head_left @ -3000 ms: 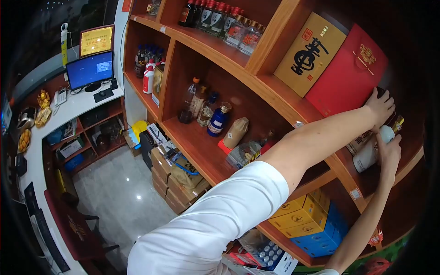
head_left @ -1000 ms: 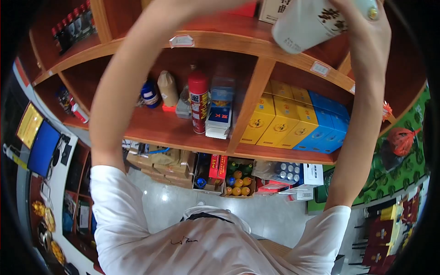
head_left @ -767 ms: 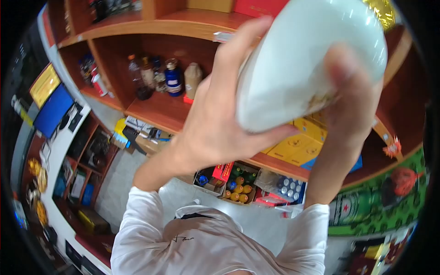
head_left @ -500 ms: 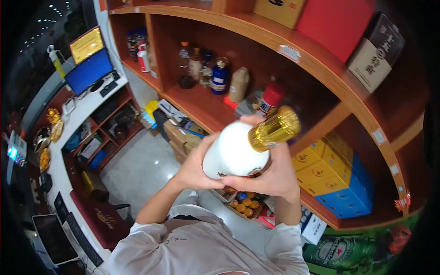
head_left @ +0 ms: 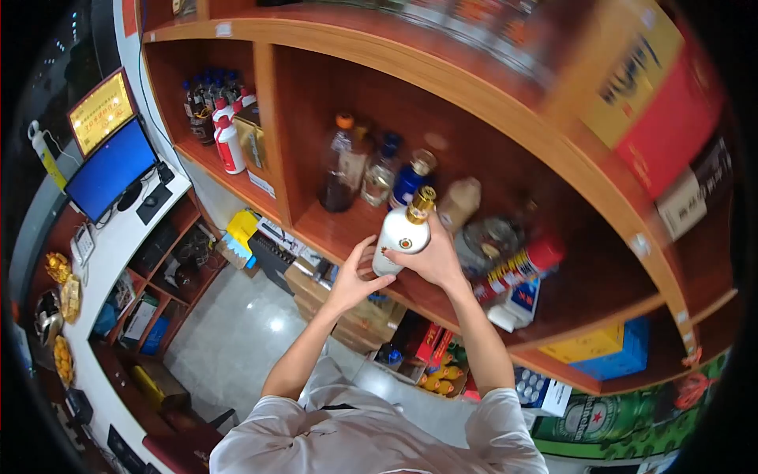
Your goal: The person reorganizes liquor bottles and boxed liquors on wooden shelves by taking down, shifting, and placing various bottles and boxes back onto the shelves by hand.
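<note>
Apparently mid-handling, the right hand (head_left: 437,257) clasped the white bottle (head_left: 392,235) by the shelf (head_left: 316,227), while the left hand (head_left: 347,286), fingers spread, curved near its base; moving it seemed to call for keeping clear of the glass bottles (head_left: 380,180).

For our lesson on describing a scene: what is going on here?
A person holds a white bottle with a gold cap at the front of an open shelf. The right hand grips it; the left hand is curved at its other side, near its base. Behind it stand other bottles, among them a blue one. A red can is to the right.
</note>
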`<state>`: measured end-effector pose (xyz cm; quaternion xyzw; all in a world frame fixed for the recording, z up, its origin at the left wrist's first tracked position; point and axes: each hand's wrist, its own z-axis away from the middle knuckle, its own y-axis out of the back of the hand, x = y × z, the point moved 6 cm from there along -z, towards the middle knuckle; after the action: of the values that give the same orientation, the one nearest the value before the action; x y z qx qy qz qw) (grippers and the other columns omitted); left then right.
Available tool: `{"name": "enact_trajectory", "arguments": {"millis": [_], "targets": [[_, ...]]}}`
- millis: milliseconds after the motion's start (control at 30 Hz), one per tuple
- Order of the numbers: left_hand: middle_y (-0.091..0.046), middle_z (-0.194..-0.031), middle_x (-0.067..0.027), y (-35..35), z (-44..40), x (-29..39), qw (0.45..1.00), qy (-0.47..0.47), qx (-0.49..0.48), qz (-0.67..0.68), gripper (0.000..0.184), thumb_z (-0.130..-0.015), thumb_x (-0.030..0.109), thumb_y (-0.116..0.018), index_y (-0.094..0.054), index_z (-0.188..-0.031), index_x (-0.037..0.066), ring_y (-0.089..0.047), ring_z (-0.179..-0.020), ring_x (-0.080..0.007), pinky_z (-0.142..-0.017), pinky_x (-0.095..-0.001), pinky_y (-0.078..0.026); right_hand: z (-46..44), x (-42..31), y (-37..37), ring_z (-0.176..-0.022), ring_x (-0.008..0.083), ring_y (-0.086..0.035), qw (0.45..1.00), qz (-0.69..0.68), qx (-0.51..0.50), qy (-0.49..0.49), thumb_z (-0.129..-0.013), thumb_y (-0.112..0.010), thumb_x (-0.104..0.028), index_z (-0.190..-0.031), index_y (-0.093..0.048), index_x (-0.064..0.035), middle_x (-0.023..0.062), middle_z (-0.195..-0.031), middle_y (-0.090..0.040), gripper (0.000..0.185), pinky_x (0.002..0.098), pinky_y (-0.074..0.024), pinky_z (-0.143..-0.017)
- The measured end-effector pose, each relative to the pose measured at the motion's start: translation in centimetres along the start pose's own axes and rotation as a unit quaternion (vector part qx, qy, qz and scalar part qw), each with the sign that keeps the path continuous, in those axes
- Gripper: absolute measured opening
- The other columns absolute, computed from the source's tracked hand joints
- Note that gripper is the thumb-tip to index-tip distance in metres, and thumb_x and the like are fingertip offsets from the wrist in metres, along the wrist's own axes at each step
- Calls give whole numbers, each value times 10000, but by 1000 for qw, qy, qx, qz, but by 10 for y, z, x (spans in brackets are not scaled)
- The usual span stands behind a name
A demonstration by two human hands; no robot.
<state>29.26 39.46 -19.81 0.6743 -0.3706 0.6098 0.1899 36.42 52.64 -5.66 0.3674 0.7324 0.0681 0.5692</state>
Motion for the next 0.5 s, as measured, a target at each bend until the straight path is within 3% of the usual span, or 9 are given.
{"name": "enact_trajectory", "arguments": {"millis": [67,133,233,367,500], "targets": [[-604,-1369,-170,51,-17,-13,991,14,54,-121,772,-840,194,-856,-461,-1491,65,-588,-1264,-249,-1019,-403,-519,-32,26,-27,-1137,305,-645,998,33,37,-30,-654,-916,-231,-1290,-556,-13,174,-1205,-640,763,415,-503,-993],[-706,-1220,-136,89,-29,-29,993,31,65,-96,523,-868,159,-821,-626,-1335,26,-667,-1108,-199,-944,-359,-549,-55,36,-41,-1089,265,-669,995,38,77,-56,-653,-923,-207,-1231,-570,-10,150,-1165,-665,706,397,-529,-952],[-764,-1011,-90,122,-34,-58,989,122,-18,-88,260,-914,124,-763,-734,-1141,-1,-707,-933,-155,-848,-317,-567,-80,30,-53,-1005,245,-686,990,29,116,-80,-651,-931,-162,-1189,-571,-5,139,-1095,-684,666,378,-545,-901],[-755,-902,-48,146,-26,-67,985,117,-55,-118,177,-972,101,-681,-748,-1078,-23,-678,-806,-103,-744,-279,-554,-96,53,-69,-998,234,-679,987,59,125,-87,-671,-929,-173,-1194,-573,-16,139,-1100,-690,652,378,-540,-892],[-732,-866,-24,165,-9,-91,983,161,-84,-5,201,-1006,114,-637,-731,-1095,-40,-639,-740,-82,-700,-258,-535,-104,51,-80,-1019,200,-670,984,100,114,-90,-685,-929,-113,-1332,-505,-3,112,-1136,-685,782,364,-548,-923]]}}
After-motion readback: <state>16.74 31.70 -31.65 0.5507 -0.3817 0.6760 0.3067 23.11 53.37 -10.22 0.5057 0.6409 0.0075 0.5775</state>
